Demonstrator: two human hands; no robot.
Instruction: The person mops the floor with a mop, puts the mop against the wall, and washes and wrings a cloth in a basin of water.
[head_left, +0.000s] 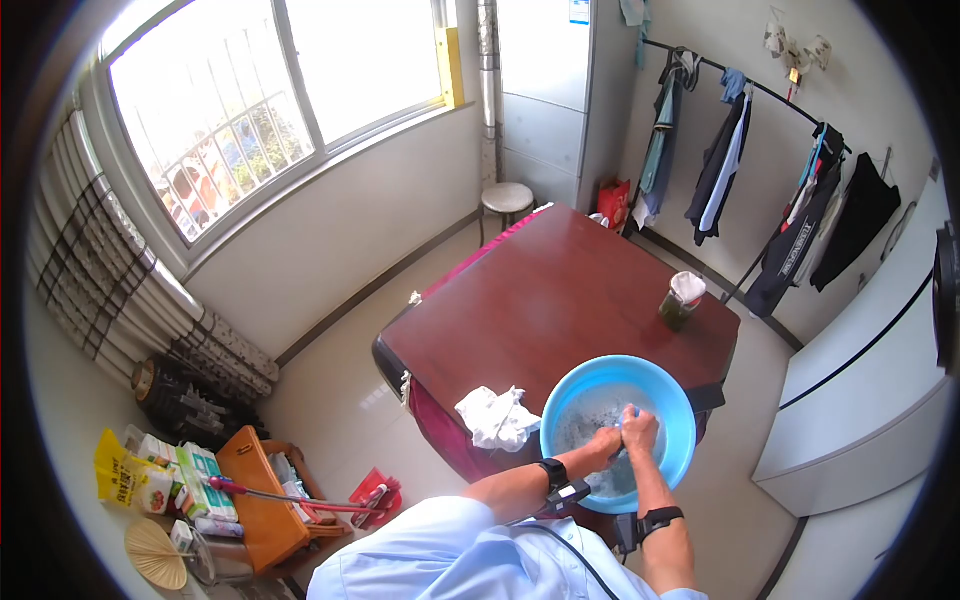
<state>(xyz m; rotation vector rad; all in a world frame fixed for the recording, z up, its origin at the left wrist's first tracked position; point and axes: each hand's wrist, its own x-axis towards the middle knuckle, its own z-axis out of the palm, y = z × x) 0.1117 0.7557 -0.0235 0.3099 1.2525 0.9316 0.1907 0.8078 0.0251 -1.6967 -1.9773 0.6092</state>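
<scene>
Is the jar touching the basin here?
Apart: the head view shows a strip of tabletop between the jar and the rim of the basin.

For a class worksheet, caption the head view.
Left hand and right hand together at a blue basin, white cloth beside it.

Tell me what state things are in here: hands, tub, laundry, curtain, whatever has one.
Left hand: inside the basin, grip unclear
Right hand: beside it, grip unclear
Blue basin: holding cloudy liquid
White cloth: crumpled
Jar: upright
Clothes: hanging
Patterned curtain: gathered aside
Fan: spread open
Stool: upright
</scene>
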